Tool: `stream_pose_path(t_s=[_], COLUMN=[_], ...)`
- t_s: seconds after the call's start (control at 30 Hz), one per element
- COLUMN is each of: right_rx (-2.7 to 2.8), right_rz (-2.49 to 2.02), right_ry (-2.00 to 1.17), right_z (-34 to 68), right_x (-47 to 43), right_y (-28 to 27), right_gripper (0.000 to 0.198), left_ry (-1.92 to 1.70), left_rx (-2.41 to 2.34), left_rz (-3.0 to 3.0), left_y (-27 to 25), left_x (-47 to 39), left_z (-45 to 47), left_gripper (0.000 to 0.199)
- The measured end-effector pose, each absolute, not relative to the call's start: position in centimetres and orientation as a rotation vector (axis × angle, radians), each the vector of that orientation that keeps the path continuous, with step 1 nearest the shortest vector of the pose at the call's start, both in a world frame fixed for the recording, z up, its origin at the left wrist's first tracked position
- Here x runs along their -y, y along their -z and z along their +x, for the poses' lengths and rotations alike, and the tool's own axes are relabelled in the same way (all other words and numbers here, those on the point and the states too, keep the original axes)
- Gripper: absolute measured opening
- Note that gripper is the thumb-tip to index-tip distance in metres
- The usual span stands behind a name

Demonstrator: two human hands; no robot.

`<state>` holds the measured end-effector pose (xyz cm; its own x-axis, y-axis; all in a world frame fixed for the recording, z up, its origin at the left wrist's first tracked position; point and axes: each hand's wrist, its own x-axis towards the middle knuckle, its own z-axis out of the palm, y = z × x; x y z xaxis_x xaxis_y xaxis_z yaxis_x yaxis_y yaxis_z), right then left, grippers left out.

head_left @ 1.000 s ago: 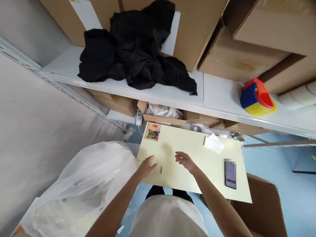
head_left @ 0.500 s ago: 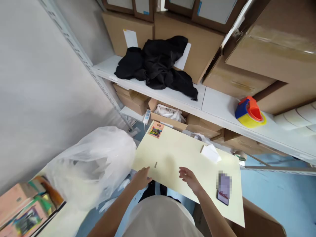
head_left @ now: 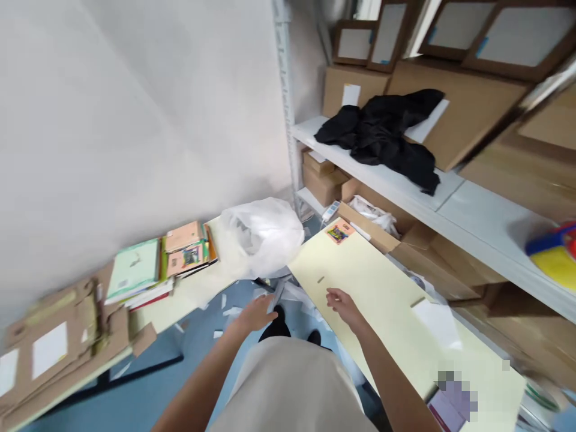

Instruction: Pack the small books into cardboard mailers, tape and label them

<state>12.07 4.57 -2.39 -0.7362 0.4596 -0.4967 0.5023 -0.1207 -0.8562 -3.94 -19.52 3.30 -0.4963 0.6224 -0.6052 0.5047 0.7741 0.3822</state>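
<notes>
My left hand [head_left: 258, 313] hangs in the air above the floor, left of the pale yellow table [head_left: 382, 300], its fingers stretched and nothing in it. Over that table's near edge is my right hand [head_left: 344, 306], fingers loosely bent and apart, holding nothing I can see. Just beyond it lies a small grey strip [head_left: 321, 279]. A colourful printed booklet or card [head_left: 339, 231] is at the table's far corner. White papers [head_left: 436, 324] and a partly blurred-out phone [head_left: 450, 408] lie farther right.
On the left table are stacked books [head_left: 135, 267], more printed booklets [head_left: 184, 255], flattened cardboard [head_left: 54, 342] and a white plastic bag [head_left: 270, 234]. Paper scraps [head_left: 231, 312] litter the floor. A shelf [head_left: 405, 195] holds black cloth [head_left: 387, 132] and cartons [head_left: 477, 114].
The view has swung left, bringing the left table's books and cardboard into sight. My left hand is now over the floor, away from the yellow table. Both hands still hold nothing visible.
</notes>
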Motion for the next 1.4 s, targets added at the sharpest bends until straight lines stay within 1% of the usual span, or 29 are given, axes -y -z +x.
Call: stream_pose_path(t_s=[0.23, 0.37, 0.53, 0.6, 0.67, 0.77, 0.83, 0.9, 1.03, 1.17, 1.2, 1.3, 1.4], right_rx=[-2.219, -2.335, -2.468, -2.563, -2.714, -2.89, -2.879, -2.805, -2.658, -2.528, -2.493, -2.405, -2.381], right_rz=[0.669, 0.403, 0.31, 0.288, 0.259, 0.212, 0.175, 0.138, 0.108, 0.172, 0.203, 0.278, 0.299], right_ry=[1.986, 1.839, 1.619, 1.449, 1.202, 0.751, 0.486, 0.322, 0.254, 0.223, 0.214, 0.207, 0.244], right_z=[3.0, -2.1, -8.6, -11.1, -13.4, -16.2, -17.8, -19.4, -22.4, -24.6, -25.0, -25.6, -25.6], right_x=[-0.9, 2.4, 6.3, 7.5, 8.2, 8.3, 7.9, 7.3, 6.0, 4.6, 4.2, 3.3, 2.9], right_y=[0.9, 1.0, 0.6, 0.4, 0.4, 0.7, 1.0, 1.4, 2.8, 4.7, 5.3, 6.7, 7.5], right_gripper=[0.042, 0.04, 0.036, 0.034, 0.033, 0.039, 0.044, 0.042, 0.032, 0.021, 0.021, 0.033, 0.034], left_ry=[-0.459, -0.568, -0.685, -0.703, -0.713, -0.719, -0.729, -0.728, -0.661, -0.672, -0.687, -0.745, -0.795], left_rx=[-2.373, -2.398, -2.447, -2.458, -2.474, -2.455, -2.384, -2.309, -2.234, -2.175, -2.164, -2.148, -2.155], left_rz=[0.661, 0.62, 0.651, 0.678, 0.69, 0.738, 0.829, 0.913, 0.918, 0.888, 0.875, 0.802, 0.742], left_y=[-3.2, -2.4, -1.6, -1.5, -1.4, -1.2, -0.9, -0.5, 0.4, 1.2, 1.4, 1.8, 2.3], left_x=[24.2, 27.0, 30.5, 31.5, 31.9, 31.2, 29.9, 28.3, 25.3, 24.6, 24.7, 25.3, 25.8], left_z=[-5.8, -7.9, -13.1, -15.7, -18.1, -21.3, -22.9, -24.2, -25.5, -25.2, -25.0, -24.5, -24.4], left_gripper=[0.061, 0.06, 0.057, 0.057, 0.055, 0.05, 0.048, 0.045, 0.041, 0.044, 0.045, 0.046, 0.046])
